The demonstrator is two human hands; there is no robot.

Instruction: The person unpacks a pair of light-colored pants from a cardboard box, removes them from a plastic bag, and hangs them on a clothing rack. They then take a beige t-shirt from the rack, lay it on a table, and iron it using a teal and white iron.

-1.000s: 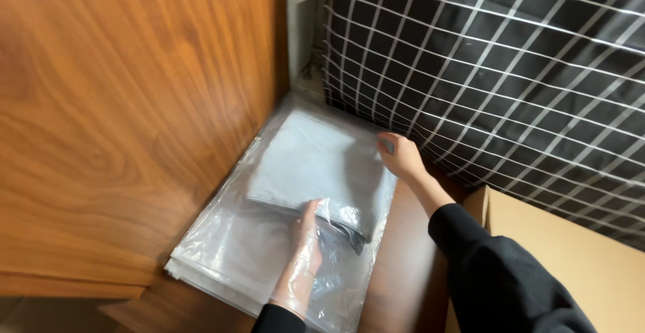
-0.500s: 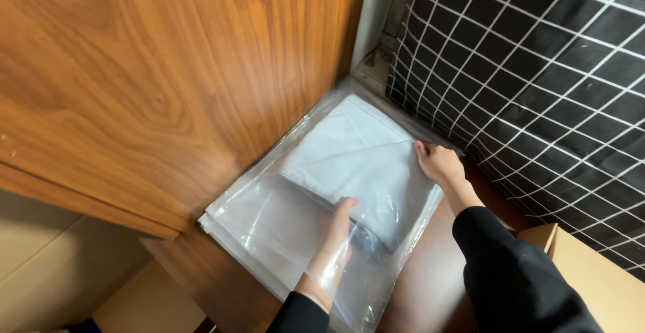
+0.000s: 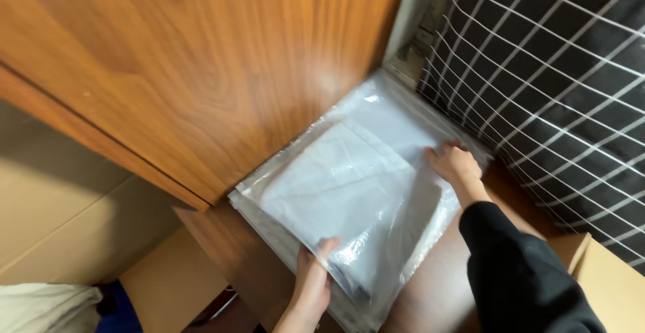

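Note:
A clear plastic bag (image 3: pixel 363 192) with a folded pale grey cloth inside lies on top of a stack of similar bags on a brown wooden surface (image 3: pixel 437 286). My left hand (image 3: pixel 314 280) grips the near edge of the top bag, thumb on top. My right hand (image 3: pixel 455 165), in a black sleeve, presses flat on the bag's far right edge, fingers spread.
A tall wooden panel (image 3: pixel 188 71) stands at the left and behind the stack. A black quilt with a white grid (image 3: pixel 564 84) rises on the right. Cardboard boxes (image 3: pixel 615 286) sit at the lower right and lower left (image 3: pixel 168 286).
The view has swung left and down. My left hand has slid back to the bag's near edge and closed on it. My right hand stays on the far right edge.

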